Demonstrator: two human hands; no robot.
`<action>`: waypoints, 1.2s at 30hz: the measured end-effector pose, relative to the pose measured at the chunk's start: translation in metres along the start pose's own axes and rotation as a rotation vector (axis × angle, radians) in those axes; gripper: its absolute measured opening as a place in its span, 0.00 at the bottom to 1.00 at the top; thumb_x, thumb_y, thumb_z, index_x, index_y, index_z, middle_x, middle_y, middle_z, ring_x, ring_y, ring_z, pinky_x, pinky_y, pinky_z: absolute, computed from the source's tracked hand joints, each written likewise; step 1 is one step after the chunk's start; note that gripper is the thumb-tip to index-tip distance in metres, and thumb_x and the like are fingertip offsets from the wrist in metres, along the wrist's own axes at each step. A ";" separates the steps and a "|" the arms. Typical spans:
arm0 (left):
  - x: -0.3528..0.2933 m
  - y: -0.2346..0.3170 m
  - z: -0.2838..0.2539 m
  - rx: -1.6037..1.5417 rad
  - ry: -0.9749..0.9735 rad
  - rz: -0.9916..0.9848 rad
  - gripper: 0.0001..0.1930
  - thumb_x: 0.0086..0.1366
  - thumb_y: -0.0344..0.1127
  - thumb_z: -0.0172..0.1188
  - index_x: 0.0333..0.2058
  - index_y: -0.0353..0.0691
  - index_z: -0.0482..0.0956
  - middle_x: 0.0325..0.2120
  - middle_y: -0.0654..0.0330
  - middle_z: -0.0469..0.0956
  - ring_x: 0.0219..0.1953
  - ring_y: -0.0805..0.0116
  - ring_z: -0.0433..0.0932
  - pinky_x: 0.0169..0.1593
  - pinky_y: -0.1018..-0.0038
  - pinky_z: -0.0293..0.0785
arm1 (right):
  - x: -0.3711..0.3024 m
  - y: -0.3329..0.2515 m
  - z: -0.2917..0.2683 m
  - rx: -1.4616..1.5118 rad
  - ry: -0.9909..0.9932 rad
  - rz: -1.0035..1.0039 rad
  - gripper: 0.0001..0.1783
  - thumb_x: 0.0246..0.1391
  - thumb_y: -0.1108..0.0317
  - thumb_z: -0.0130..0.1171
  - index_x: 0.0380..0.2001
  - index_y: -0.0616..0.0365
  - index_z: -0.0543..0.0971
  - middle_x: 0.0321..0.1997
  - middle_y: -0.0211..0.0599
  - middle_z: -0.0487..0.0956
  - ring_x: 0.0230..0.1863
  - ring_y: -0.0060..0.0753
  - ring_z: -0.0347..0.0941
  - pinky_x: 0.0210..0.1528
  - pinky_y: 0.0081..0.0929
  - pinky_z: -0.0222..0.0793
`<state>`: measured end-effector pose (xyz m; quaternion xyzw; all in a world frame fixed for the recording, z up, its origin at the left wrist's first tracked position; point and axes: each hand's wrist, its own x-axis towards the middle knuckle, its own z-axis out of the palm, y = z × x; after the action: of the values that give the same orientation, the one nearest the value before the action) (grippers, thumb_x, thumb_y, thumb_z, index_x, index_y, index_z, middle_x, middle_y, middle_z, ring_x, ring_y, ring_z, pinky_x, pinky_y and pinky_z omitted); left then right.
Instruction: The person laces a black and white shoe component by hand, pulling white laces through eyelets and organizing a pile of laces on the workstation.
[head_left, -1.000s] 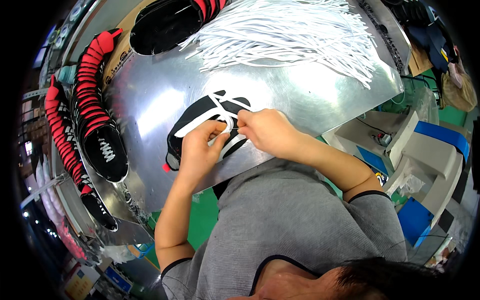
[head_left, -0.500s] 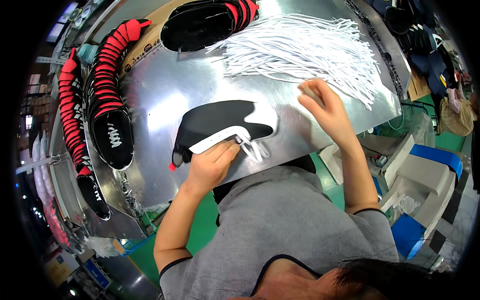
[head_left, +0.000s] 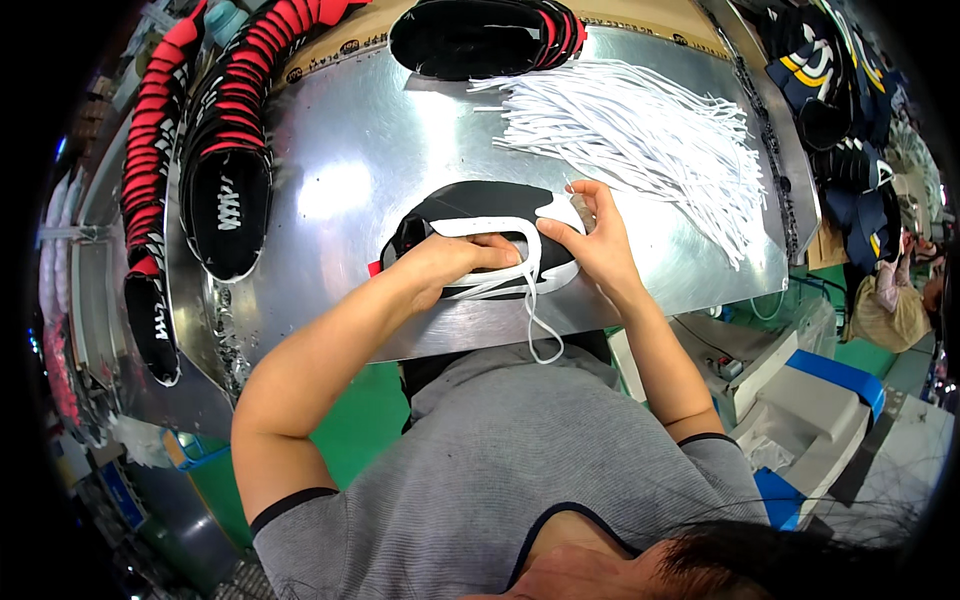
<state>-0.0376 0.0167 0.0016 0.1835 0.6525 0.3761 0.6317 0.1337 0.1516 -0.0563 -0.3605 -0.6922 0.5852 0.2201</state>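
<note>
A black shoe upper (head_left: pixel 490 203) with white trim and a red heel tab lies on its side on the metal tabletop in front of me. My left hand (head_left: pixel 440 265) grips its white eyelet edge, fingers reaching into the opening. At the white toe end my right hand (head_left: pixel 605 243) is closed on the upper, thumb on the near side and fingers at the far edge. A thin tip shows by the right fingertips; what it is I cannot make out. From the eyelet edge a white shoelace (head_left: pixel 545 335) hangs in a loop past the table's front edge.
A heap of white shoelaces (head_left: pixel 640 130) lies beyond my right hand. Nested black-and-red uppers (head_left: pixel 225 205) stand in rows at left, with another stack (head_left: pixel 465 40) at the back. Dark uppers (head_left: pixel 860 150) are at far right. A grey-and-blue plastic fixture (head_left: pixel 810 400) stands right of me.
My right hand has come from beside the lace heap onto the upper's toe end. My left fingers have moved right along the eyelet edge into the opening. The view has shifted.
</note>
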 end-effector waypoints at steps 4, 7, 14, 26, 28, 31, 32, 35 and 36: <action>0.004 -0.004 0.002 0.130 -0.001 0.101 0.04 0.57 0.30 0.65 0.30 0.38 0.84 0.28 0.64 0.82 0.32 0.74 0.76 0.39 0.77 0.71 | 0.001 0.005 -0.004 -0.035 0.004 0.044 0.34 0.43 0.57 0.77 0.48 0.63 0.71 0.46 0.44 0.78 0.47 0.34 0.73 0.52 0.29 0.68; 0.026 -0.027 -0.003 0.201 0.384 0.536 0.07 0.57 0.29 0.60 0.33 0.34 0.82 0.23 0.58 0.81 0.26 0.70 0.78 0.34 0.71 0.73 | -0.001 -0.004 -0.004 0.018 -0.018 0.174 0.32 0.45 0.57 0.76 0.47 0.63 0.72 0.42 0.43 0.78 0.42 0.30 0.74 0.46 0.26 0.70; 0.017 -0.020 -0.004 0.526 0.338 0.560 0.07 0.59 0.29 0.60 0.34 0.32 0.82 0.26 0.55 0.82 0.30 0.66 0.80 0.38 0.72 0.74 | -0.003 -0.003 -0.010 0.064 -0.054 0.263 0.29 0.48 0.57 0.74 0.46 0.61 0.72 0.37 0.38 0.77 0.36 0.25 0.71 0.38 0.23 0.68; -0.045 -0.008 -0.036 1.020 0.898 1.028 0.04 0.58 0.24 0.59 0.33 0.36 0.77 0.29 0.54 0.78 0.36 0.55 0.75 0.40 0.63 0.71 | -0.011 -0.010 -0.024 0.077 0.018 0.109 0.31 0.45 0.54 0.75 0.46 0.61 0.73 0.37 0.36 0.78 0.38 0.25 0.71 0.39 0.24 0.69; -0.066 -0.024 -0.084 0.985 1.088 0.922 0.05 0.60 0.27 0.60 0.36 0.36 0.78 0.30 0.57 0.78 0.34 0.59 0.75 0.40 0.66 0.72 | -0.011 -0.004 -0.032 0.155 0.092 0.117 0.29 0.46 0.57 0.75 0.46 0.60 0.73 0.38 0.37 0.78 0.38 0.24 0.71 0.40 0.24 0.69; -0.107 -0.076 -0.183 0.904 1.372 0.556 0.05 0.63 0.30 0.59 0.35 0.35 0.81 0.29 0.57 0.78 0.31 0.63 0.75 0.38 0.68 0.72 | -0.009 0.012 -0.044 0.227 0.168 0.096 0.28 0.46 0.60 0.75 0.45 0.59 0.73 0.39 0.36 0.78 0.38 0.24 0.71 0.40 0.24 0.68; -0.120 -0.101 -0.218 0.860 1.430 0.461 0.05 0.63 0.30 0.59 0.34 0.36 0.81 0.28 0.57 0.78 0.31 0.63 0.75 0.38 0.69 0.72 | -0.006 0.020 -0.043 0.172 0.139 0.081 0.28 0.47 0.56 0.74 0.44 0.59 0.73 0.37 0.36 0.78 0.36 0.26 0.72 0.39 0.26 0.69; -0.095 -0.086 -0.189 0.922 1.387 0.614 0.07 0.64 0.31 0.59 0.36 0.35 0.81 0.29 0.56 0.78 0.31 0.63 0.75 0.39 0.69 0.72 | -0.005 0.016 -0.033 -0.099 0.092 0.073 0.28 0.49 0.51 0.71 0.44 0.58 0.73 0.33 0.38 0.79 0.34 0.28 0.73 0.38 0.27 0.69; -0.081 -0.056 -0.137 0.791 1.239 0.710 0.07 0.66 0.31 0.57 0.38 0.34 0.80 0.32 0.56 0.79 0.33 0.64 0.75 0.40 0.70 0.73 | -0.007 0.013 -0.032 -0.168 0.145 0.006 0.28 0.52 0.47 0.67 0.43 0.58 0.73 0.33 0.42 0.80 0.33 0.36 0.77 0.37 0.31 0.71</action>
<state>-0.1457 -0.1130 0.0052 0.3476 0.8710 0.3288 -0.1118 0.1649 0.1681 -0.0611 -0.4210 -0.7202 0.4980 0.2368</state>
